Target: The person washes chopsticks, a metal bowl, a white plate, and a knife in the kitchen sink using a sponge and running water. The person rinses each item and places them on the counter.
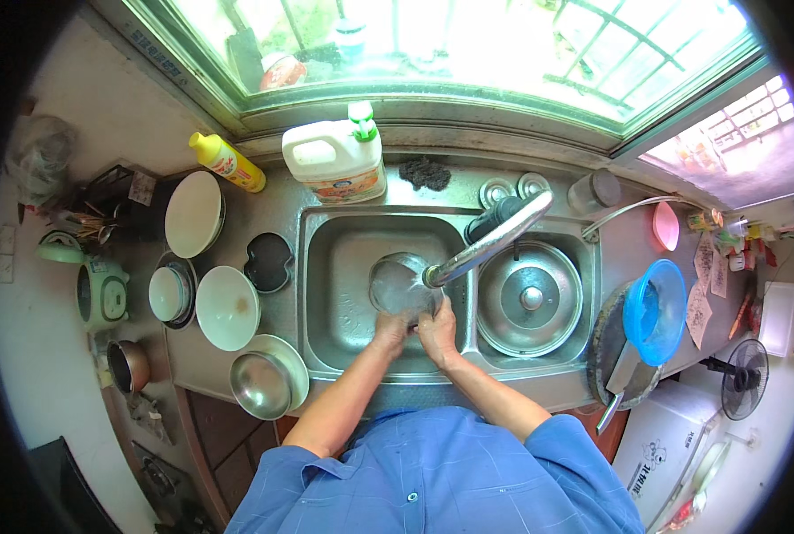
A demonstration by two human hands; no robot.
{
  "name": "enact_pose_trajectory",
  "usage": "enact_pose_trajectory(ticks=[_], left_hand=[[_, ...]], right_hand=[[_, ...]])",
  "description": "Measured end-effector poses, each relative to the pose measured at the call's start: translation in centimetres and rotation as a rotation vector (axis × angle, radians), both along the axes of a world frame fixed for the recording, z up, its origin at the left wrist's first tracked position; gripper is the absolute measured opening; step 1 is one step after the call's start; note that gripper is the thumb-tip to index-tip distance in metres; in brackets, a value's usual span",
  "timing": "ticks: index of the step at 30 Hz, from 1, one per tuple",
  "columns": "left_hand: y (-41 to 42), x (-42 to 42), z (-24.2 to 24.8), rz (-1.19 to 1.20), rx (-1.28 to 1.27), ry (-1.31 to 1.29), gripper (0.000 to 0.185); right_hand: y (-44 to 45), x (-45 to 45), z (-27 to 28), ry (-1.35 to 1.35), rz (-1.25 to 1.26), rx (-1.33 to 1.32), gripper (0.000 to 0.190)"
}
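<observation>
Under the faucet (pixel 493 233), my left hand (pixel 395 332) and my right hand (pixel 439 325) grip the near rim of a round bowl-like vessel (pixel 393 275). It is held inside the left basin of a steel double sink (pixel 330 294). Water runs from the spout into it, and the splash blurs its inside, so its material is hard to make out. My fingertips are partly hidden by the vessel and the water. In the right basin, beside my right hand, lies a large round metal lid (pixel 530 320) with a knob; what is beneath it is hidden.
Left of the sink stand white bowls (pixel 227 308), a steel bowl (pixel 260 386) and a dark tray (pixel 269 262). Behind are a white jug (pixel 333 160), a yellow bottle (pixel 226 162) and a dark scrubber (pixel 425 173). Rightward, a cleaver (pixel 622 367) lies by a blue basin (pixel 670 310).
</observation>
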State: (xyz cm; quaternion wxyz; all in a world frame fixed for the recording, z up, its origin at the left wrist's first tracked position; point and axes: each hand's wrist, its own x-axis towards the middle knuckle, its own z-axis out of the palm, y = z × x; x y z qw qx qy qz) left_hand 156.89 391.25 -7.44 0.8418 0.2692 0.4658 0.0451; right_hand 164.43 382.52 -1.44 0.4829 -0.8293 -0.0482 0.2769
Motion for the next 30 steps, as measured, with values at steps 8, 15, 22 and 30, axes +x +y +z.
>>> enact_pose_trajectory(ticks=[8,15,22,30], left_hand=[[3.5,1.5,-1.9,-0.416,0.419,0.188,0.032],[6.4,3.4,4.9,-0.066,0.608,0.395,0.029],[5.2,3.3,6.9,0.305,-0.364,-0.02,0.025],[4.4,1.5,-1.0,0.138,-0.171,-0.105,0.023]], right_hand=[[-1.9,2.8,2.8,-0.196,0.265,-0.161,0.038],[-1.5,3.6,1.0,-0.317,0.309,-0.279,0.043],[-1.2,2.6,-1.7,-0.443,0.431,-0.259,0.057],[0.0,2.4,3.4,-0.719,0.662,0.133,0.041]])
